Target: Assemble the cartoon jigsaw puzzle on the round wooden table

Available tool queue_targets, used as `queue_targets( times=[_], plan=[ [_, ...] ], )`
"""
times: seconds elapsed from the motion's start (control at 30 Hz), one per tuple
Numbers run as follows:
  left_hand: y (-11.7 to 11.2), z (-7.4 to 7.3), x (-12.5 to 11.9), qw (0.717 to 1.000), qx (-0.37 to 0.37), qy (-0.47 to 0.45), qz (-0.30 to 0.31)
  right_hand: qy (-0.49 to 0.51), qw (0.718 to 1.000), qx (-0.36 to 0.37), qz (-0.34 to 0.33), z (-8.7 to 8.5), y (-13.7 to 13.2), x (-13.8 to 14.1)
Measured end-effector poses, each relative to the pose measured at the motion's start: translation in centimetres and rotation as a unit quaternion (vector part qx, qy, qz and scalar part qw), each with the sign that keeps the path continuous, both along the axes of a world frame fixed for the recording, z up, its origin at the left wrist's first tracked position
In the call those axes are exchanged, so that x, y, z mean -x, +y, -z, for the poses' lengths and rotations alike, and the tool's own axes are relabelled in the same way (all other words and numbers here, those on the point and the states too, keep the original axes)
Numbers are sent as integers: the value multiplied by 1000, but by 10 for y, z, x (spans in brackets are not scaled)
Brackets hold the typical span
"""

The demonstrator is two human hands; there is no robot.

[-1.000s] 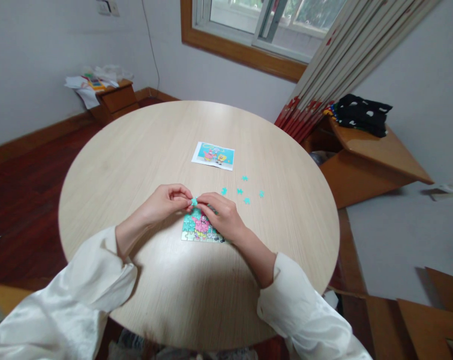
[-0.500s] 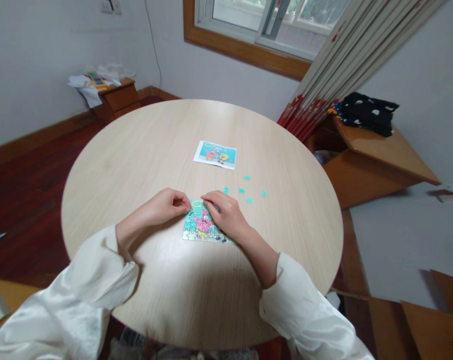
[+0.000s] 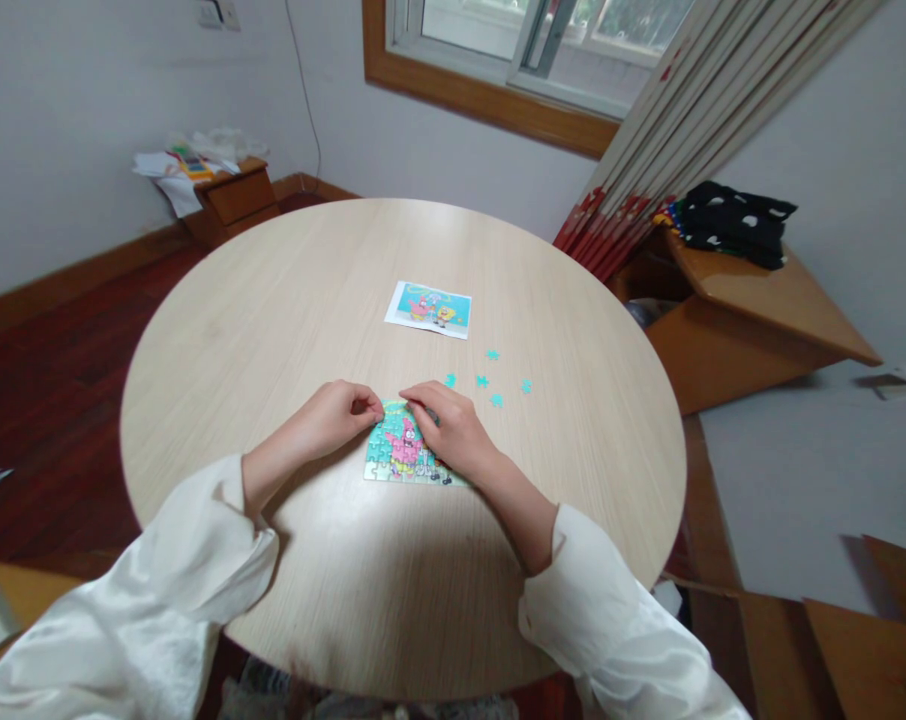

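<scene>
A partly covered jigsaw puzzle [image 3: 393,462] with a pink starfish figure lies near the middle of the round table. My left hand [image 3: 342,412] is closed in a pinch at its upper left corner, its fingertips on a jigsaw piece there. Over the upper right part rests my right hand [image 3: 453,425], thumb and fingers together at the top edge and touching the puzzle. It hides the puzzle's right side. Several loose turquoise pieces [image 3: 483,382] lie just beyond my right hand.
A printed picture card [image 3: 432,308] lies farther back on the pale wooden table [image 3: 273,300]. Beyond the table's edge stand a small cabinet with papers [image 3: 235,195] at left and a wooden cabinet [image 3: 768,310] with dark cloth [image 3: 738,225] at right.
My left fingertips have moved slightly right at the puzzle's upper left corner, and the dark gap beside them no longer shows. My right hand has barely moved.
</scene>
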State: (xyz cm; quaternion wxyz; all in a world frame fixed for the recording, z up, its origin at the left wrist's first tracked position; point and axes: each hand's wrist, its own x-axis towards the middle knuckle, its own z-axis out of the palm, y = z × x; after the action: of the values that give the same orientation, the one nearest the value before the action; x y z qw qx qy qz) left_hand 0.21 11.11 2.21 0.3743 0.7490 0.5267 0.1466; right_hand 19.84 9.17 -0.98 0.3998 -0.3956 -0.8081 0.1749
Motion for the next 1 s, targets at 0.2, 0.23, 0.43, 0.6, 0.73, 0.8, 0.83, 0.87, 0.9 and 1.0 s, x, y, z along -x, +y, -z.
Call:
queue_targets(
  times=[0.2,0.23,0.43,0.6,0.73,0.8,0.83,0.87,0.9,1.0],
  plan=[
    [-3,4,-4,997,-60,37,-2,-2,1000,-12,3,1,2,-1],
    [-4,5,-4,997,-65,38,-5,-3,1000,-14,3,1,2,-1],
    [-5,6,-6,996,-73,45,-8,-8,1000,-30,0,2,2,-1],
    [-8,7,-7,990,-122,70,22,-16,1000,-23,2,2,2,0],
    [-9,8,-6,986,-134,89,50,-19,1000,-20,0,1,2,-1],
    [-9,7,-6,985,-129,102,57,-18,1000,-25,-2,1,2,0],
    [-9,7,-6,984,-127,110,55,-17,999,-29,-3,0,2,0],
    [-8,7,-5,984,-125,120,48,-16,999,-33,-3,0,1,0],
    [-8,6,-5,983,-125,131,38,-17,999,-35,-2,-1,1,0],
    [-8,5,-5,979,-122,166,-3,-22,999,-31,2,-2,0,0]
  ],
)
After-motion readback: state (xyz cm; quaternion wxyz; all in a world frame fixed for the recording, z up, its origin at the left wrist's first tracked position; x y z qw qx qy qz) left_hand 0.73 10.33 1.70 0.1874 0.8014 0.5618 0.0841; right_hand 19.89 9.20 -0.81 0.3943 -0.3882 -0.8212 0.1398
